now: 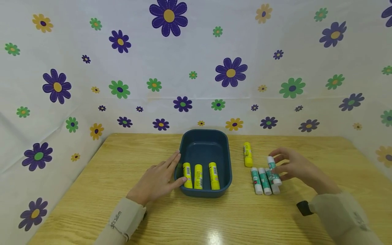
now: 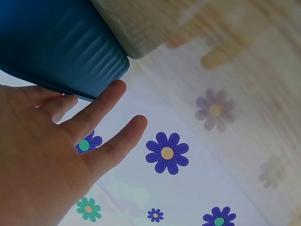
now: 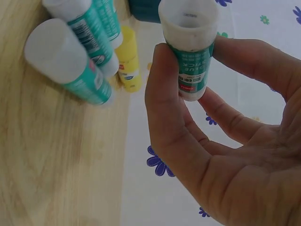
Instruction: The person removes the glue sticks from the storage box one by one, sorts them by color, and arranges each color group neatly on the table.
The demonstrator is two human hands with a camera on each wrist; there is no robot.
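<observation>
Pinching a teal-and-white glue stick [image 3: 193, 61] between thumb and fingers, the person's right hand [image 1: 297, 168] holds it over the part of the bench [image 1: 131, 149] toward the right edge; the stick slants, one end pointing toward the bench's back edge, the other toward the front; the right wrist view shows a gap between it and the sticks lying nearby; just beneath and to its left, three more teal-and-white glue sticks [image 1: 264, 180] lie side by side on the wood, white ends toward the front edge; a little nearer the back edge, a yellow glue stick [image 1: 247, 154] lies alone between that row and a dark blue bin [image 1: 203, 193]; the bin sits about midway between the left and right edges, its far end close to the back edge; inside, at the end nearest the front edge, three yellow glue sticks [image 1: 198, 177] stand in a loose row, two close together and the third a little to the right; the left hand [image 1: 159, 180] lies along the bin's left side, fingers straight and spread, thumb reaching over the rim beside the leftmost yellow stick; whether thumb and stick touch is unclear; beyond the back edge hangs a white cloth [image 1: 196, 47] printed with purple, green and yellow flowers.
</observation>
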